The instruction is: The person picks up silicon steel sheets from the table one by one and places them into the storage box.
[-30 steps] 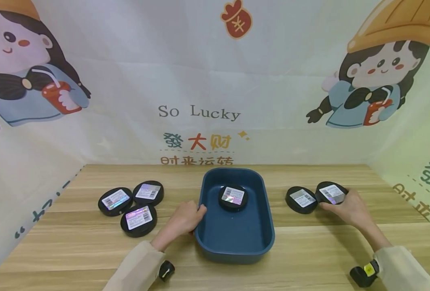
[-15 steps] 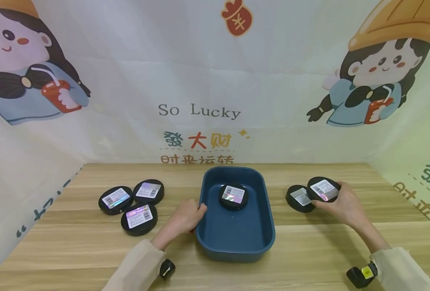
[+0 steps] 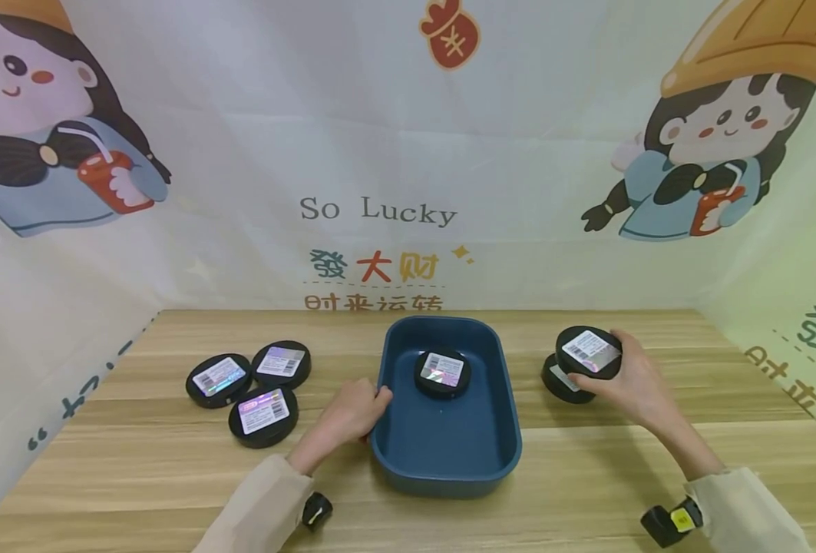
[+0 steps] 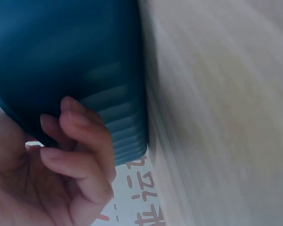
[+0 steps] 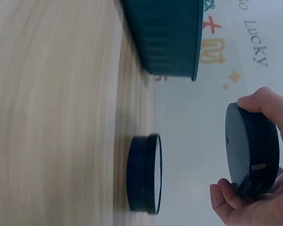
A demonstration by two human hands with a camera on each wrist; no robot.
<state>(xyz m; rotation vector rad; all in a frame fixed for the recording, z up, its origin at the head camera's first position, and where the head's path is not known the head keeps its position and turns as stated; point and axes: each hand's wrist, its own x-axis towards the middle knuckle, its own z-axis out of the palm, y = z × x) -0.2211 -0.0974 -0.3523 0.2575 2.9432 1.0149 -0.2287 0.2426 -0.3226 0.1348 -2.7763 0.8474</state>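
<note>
Your L hand (image 3: 354, 412) had the left rim of the dark blue rect. plastic bin (image 3: 442, 453) in its grasp, thumb at the edge & fingers curled by the outer wall; couldn't tell if every finger touched. Your R hand (image 3: 634, 384) was grasping a black round container (image 3: 589, 353) by its side, thumb on the near edge, fingers round the right/far side. You had that one up off the bench (image 3: 138, 491), w/ its white label facing up & a slight tilt; the R wrist view showed its plain dark underside & a small pale mark on the side wall.

Below it & a bit left, the lower container (image 3: 575, 393) sat flat on the bench, mostly covered from the head view, but w/ a clear gap b/w the two in the R wrist view. Both were right of the bin, well apart from it.

Inside the bin, toward the far end, lay one more labelled container (image 3: 443, 374), label up. Left of your L hand, a trio of containers (image 3: 263, 416) lay label up in a tight cluster, two far & one near, edges touching or nearly so. Some labels had a rainbow sheen.

You wore cream sleeves (image 3: 262, 499), w/ a black wrist device (image 3: 670, 524) bearing a yellow tag on the right. Behind the bench hung a pale printed cloth (image 3: 242, 177), "So Lucky" at mid.
</note>
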